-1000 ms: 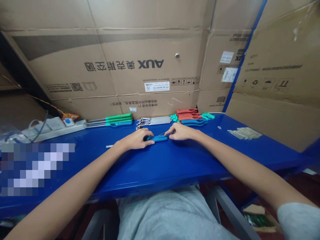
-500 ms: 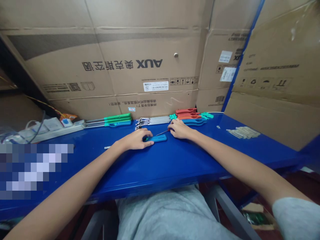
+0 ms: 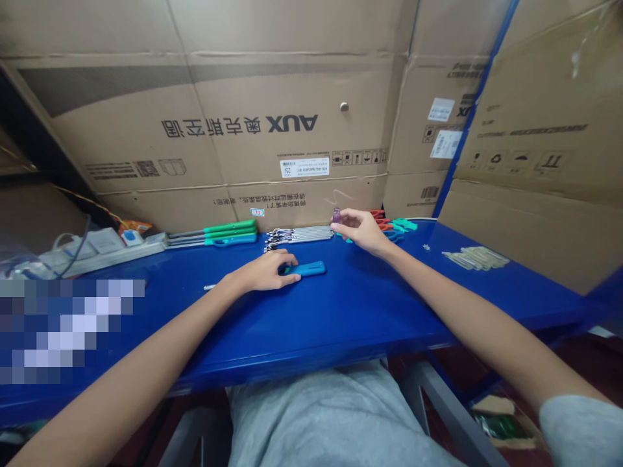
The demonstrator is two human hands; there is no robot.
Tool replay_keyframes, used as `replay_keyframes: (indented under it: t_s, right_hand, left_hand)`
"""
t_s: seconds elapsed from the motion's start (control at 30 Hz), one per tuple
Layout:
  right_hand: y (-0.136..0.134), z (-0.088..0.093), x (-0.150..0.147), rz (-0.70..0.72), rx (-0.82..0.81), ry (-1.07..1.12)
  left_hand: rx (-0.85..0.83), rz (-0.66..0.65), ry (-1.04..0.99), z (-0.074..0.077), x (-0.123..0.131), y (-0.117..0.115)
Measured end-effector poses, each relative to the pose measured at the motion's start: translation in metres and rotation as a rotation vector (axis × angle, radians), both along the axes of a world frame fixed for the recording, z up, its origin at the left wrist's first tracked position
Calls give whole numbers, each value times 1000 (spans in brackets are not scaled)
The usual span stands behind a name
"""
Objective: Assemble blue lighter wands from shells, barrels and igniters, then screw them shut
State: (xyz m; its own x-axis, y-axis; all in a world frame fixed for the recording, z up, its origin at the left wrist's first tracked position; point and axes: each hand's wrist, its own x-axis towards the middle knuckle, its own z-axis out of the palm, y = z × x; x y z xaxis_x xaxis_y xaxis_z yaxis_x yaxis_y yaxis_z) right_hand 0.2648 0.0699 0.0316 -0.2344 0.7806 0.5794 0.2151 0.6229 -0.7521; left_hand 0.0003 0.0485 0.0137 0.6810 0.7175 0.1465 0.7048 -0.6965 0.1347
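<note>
Pinching a small purple piece between thumb and fingertips, the right hand hovers over a blue workbench, just beside a row of metal rods; the left hand, fingers curled, lies over the end of a blue plastic handle flat on the bench; green-handled tools line the back edge.
</note>
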Motion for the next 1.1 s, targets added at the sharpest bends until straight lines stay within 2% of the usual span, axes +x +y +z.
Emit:
replay_keyframes:
  t_s: [0.17,0.37,1.1]
  right_hand:
    - [-6,-7,-14,100,-58,62]
    - [-10,-15,-23,60,7,21]
    - [-8,-19,-21,90,31,12]
  left_hand:
    - [-9,-9,-20,0,3,-2]
    - [-9,-29,-72,-4,6,-4]
    - [-23,-21,-71,-3,6,-4]
